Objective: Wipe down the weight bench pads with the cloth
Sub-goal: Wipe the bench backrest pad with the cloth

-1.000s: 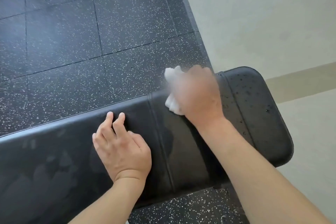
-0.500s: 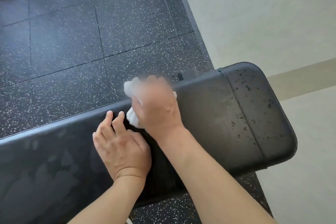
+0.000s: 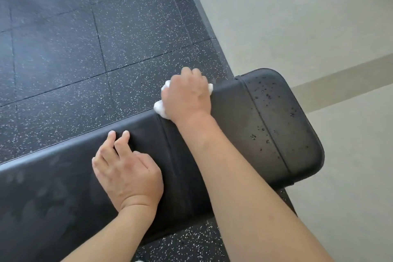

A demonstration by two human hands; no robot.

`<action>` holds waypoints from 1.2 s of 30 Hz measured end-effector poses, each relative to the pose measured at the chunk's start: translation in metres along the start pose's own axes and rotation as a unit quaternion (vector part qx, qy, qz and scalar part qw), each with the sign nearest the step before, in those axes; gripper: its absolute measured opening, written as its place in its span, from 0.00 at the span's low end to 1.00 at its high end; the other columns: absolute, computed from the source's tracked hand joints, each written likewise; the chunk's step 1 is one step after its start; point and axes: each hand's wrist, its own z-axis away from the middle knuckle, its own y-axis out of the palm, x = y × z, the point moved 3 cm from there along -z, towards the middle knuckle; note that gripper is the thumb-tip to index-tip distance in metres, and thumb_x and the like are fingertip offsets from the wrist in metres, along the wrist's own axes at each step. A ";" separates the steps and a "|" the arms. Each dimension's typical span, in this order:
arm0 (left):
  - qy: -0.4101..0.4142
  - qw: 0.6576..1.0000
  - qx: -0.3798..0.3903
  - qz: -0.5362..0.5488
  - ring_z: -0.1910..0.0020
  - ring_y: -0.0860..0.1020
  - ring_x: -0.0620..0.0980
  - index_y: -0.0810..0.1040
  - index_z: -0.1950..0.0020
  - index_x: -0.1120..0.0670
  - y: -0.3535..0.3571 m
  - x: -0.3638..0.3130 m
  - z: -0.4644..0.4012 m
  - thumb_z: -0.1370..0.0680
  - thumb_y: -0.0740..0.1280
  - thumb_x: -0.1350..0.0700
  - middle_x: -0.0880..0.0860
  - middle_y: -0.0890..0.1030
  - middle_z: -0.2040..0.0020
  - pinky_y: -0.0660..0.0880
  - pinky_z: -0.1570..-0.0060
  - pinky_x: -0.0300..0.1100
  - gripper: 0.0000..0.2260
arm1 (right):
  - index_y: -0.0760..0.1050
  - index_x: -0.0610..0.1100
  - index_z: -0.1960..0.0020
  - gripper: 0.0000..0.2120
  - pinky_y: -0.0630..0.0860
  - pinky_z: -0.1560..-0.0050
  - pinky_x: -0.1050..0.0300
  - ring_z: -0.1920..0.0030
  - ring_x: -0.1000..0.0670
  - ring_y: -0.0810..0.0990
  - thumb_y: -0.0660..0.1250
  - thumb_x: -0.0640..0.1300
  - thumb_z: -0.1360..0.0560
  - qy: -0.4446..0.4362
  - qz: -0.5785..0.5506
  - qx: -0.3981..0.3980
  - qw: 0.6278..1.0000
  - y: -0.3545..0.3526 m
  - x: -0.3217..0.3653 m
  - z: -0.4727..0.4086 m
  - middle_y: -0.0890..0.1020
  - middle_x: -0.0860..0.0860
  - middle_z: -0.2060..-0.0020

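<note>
The black weight bench pad (image 3: 238, 134) runs from lower left to right across the view. Water droplets dot its right end section (image 3: 276, 117). My right hand (image 3: 187, 95) grips a crumpled white cloth (image 3: 160, 109) and presses it on the pad's far edge, near the seam between the two pad sections. Most of the cloth is hidden under the hand. My left hand (image 3: 125, 168) rests on the pad to the left, two fingers stretched toward the far edge and the others curled under.
Dark speckled rubber floor tiles (image 3: 85, 49) lie beyond the bench. A pale smooth floor (image 3: 297, 17) with a beige stripe lies to the right. Faint smudges mark the pad's left part (image 3: 42, 198).
My right hand swept the cloth left along the far edge toward my left hand, then back right to the seam. My left hand has stayed in place.
</note>
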 end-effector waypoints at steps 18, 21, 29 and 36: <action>0.016 1.000 -0.008 -0.001 0.31 0.66 0.65 0.72 0.29 0.58 0.004 0.005 0.001 0.22 0.56 0.57 0.62 0.70 0.26 0.62 0.26 0.66 0.21 | 0.81 0.40 0.53 0.14 0.68 0.53 0.48 0.50 0.38 0.76 0.61 0.48 0.23 0.006 0.008 -0.041 0.999 -0.034 -0.080 -0.018 0.79 0.41 0.53; 0.015 1.000 -0.009 0.002 0.30 0.66 0.65 0.72 0.30 0.58 0.004 0.004 0.000 0.22 0.56 0.57 0.62 0.71 0.26 0.63 0.26 0.66 0.22 | 0.77 0.46 0.53 0.10 0.69 0.50 0.49 0.45 0.40 0.79 0.66 0.52 0.25 0.013 0.047 0.108 0.993 -0.012 -0.041 -0.045 0.83 0.45 0.47; 0.011 1.000 -0.005 -0.002 0.30 0.67 0.65 0.72 0.29 0.58 0.003 0.003 0.000 0.22 0.57 0.58 0.61 0.71 0.25 0.62 0.26 0.65 0.22 | 0.78 0.44 0.33 0.17 0.71 0.49 0.48 0.50 0.44 0.73 0.60 0.50 0.17 -0.081 -0.087 -0.058 0.991 -0.010 -0.008 0.094 0.77 0.47 0.48; 0.016 1.000 -0.011 -0.002 0.30 0.67 0.65 0.72 0.29 0.57 0.002 0.002 0.001 0.22 0.58 0.58 0.61 0.71 0.26 0.64 0.27 0.66 0.21 | 0.78 0.45 0.29 0.17 0.74 0.51 0.47 0.53 0.47 0.72 0.66 0.48 0.16 -0.118 -0.108 -0.089 0.983 -0.032 -0.102 0.181 0.76 0.49 0.49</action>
